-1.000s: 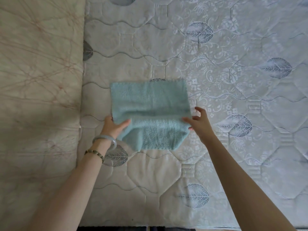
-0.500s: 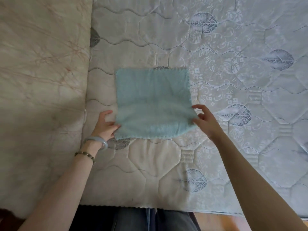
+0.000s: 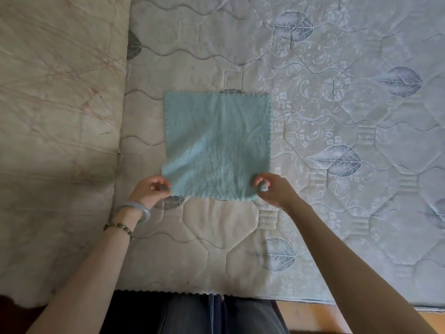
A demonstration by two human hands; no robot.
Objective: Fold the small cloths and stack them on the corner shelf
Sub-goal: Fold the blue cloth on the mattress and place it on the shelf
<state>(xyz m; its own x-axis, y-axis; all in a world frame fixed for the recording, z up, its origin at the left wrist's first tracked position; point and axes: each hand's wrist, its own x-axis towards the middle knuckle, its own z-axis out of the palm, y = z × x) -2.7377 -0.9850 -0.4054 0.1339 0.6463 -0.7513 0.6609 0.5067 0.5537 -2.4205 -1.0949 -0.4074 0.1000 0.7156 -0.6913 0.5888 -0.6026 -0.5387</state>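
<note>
A small light-blue cloth (image 3: 218, 143) lies spread out, nearly square, on the quilted mattress (image 3: 337, 116). My left hand (image 3: 150, 190) pinches its near left corner, which is lifted a little off the mattress. My right hand (image 3: 273, 189) pinches the near right corner, with a bit of cloth curled between the fingers. The far edge of the cloth rests flat. No shelf is in view.
A beige, cracked-looking padded surface (image 3: 55, 116) runs along the left side of the mattress. The mattress's near edge (image 3: 216, 294) is just in front of my dark trousers (image 3: 209, 314). Wooden floor (image 3: 361, 317) shows at the lower right.
The cloth, folded over itself a second ago, has been opened toward me into a flat square. Both hands slid from its sides to the near corners and now pinch them.
</note>
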